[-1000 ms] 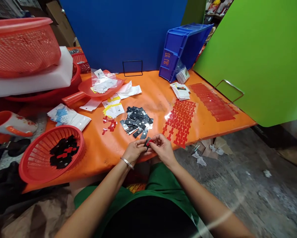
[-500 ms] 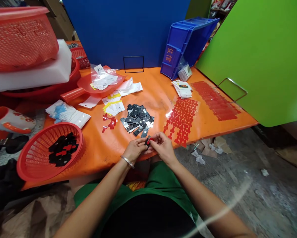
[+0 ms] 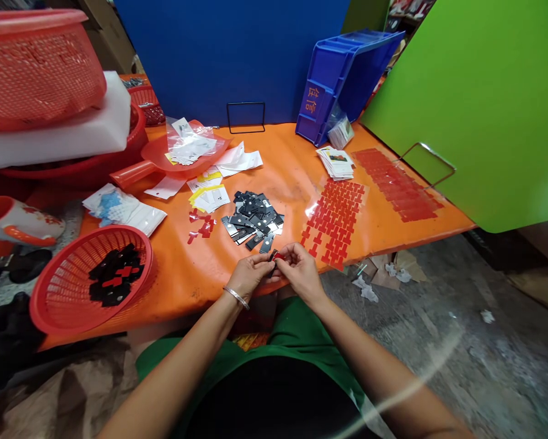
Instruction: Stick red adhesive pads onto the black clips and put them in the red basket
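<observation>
My left hand point(image 3: 250, 272), with a bracelet at the wrist, pinches a small black plate point(image 3: 274, 255) at the table's front edge. My right hand point(image 3: 300, 266) meets it from the other side, its fingertips closed on a red sticker point(image 3: 279, 256) that lies against the plate. The fingers partly cover both pieces. Just beyond my hands lies a heap of black plates point(image 3: 255, 218) with small light dots. To the right is a sheet of red T-shaped stickers point(image 3: 335, 213); a few loose red stickers point(image 3: 205, 227) lie left of the heap.
A red basket point(image 3: 49, 299) at the front left holds black plates, some with red stickers. Behind it are a mug point(image 3: 36, 222), a red dustpan point(image 3: 152, 152) with papers and stacked baskets. A blue crate point(image 3: 317, 91), cards point(image 3: 336, 163) and another red sheet point(image 3: 397, 186) are at the back right.
My fingers have shifted slightly around the black plate and red sticker, both still at the same spot. The rest of the table looks the same.
</observation>
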{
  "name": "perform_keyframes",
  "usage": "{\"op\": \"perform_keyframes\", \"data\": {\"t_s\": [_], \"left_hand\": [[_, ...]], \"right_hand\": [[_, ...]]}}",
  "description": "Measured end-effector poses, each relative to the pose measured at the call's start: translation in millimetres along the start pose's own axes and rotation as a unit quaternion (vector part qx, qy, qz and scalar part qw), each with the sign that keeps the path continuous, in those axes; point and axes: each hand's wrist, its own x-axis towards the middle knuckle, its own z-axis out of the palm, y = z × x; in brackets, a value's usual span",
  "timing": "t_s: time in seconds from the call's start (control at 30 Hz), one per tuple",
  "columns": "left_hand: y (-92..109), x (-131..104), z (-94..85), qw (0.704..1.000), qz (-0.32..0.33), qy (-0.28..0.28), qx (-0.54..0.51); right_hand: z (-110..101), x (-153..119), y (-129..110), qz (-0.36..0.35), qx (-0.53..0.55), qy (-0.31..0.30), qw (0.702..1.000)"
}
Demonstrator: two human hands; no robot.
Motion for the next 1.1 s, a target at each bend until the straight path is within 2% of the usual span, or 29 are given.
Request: {"op": "perform_keyframes", "data": {"t_s": [0.17, 0.3, 0.4, 0.6, 0.93, 1.1], "left_hand": [[-4.5, 3.0, 7.4, 0.998, 0.017, 0.057, 0.021], [-6.0, 2.2, 8.5, 0.998, 0.035, 0.054, 0.015], [-6.1, 1.4, 7.9, 0.998, 0.040, 0.048, 0.015], [-6.5, 1.9, 8.1, 0.998, 0.037, 0.052, 0.012], [-8.2, 1.8, 6.8, 0.998, 0.042, 0.055, 0.011], [-8.0, 0.9, 6.7, 0.997, 0.047, 0.056, 0.012]], "right_hand": [[-0.3, -6.3, -3.1, -0.021, -0.038, 0.000, 0.999], [-1.7, -10.5, -8.4, -0.099, -0.139, 0.040, 0.985], [-2.8, -7.0, -10.2, -0.139, -0.166, 0.063, 0.974], [-3.9, 3.5, -8.2, -0.118, -0.152, 0.048, 0.980], [-2.3, 5.5, -6.2, -0.083, -0.144, 0.045, 0.985], [-1.5, 6.8, -5.5, -0.044, -0.123, 0.043, 0.991]]}}
